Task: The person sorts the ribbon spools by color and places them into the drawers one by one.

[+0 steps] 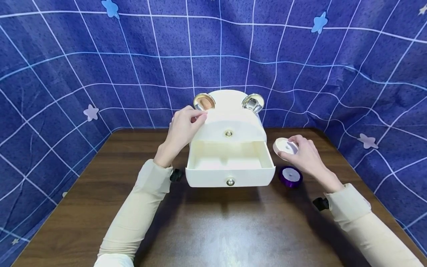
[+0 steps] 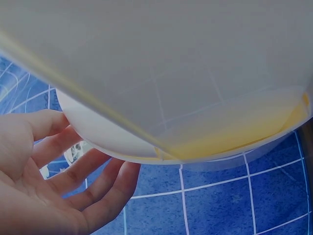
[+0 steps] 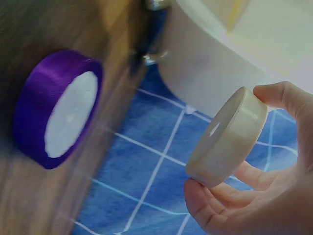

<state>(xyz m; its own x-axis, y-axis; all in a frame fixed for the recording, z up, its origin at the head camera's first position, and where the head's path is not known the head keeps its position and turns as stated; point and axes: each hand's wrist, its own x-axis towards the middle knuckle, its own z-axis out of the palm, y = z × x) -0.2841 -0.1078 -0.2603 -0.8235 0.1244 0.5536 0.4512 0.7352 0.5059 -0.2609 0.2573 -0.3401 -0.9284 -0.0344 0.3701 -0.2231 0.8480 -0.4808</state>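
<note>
A white drawer box (image 1: 233, 127) with two shiny round ears stands on the table, its lower drawer (image 1: 230, 177) pulled out. My left hand (image 1: 184, 124) is at the box's upper left side; in the left wrist view its spread, bent fingers (image 2: 105, 188) touch the white edge. To the right of the box, my right hand (image 1: 305, 154) holds a roll of pale cream ribbon (image 3: 230, 139) by its rim, thumb on one side and fingers on the other. A roll of purple ribbon (image 1: 290, 176) lies just below that hand, beside the drawer.
The brown wooden table (image 1: 213, 226) carries everything. Behind it hangs a blue cloth (image 1: 160, 70) with a pale grid and star shapes. Small round knobs (image 1: 230, 182) stick out from the drawer fronts.
</note>
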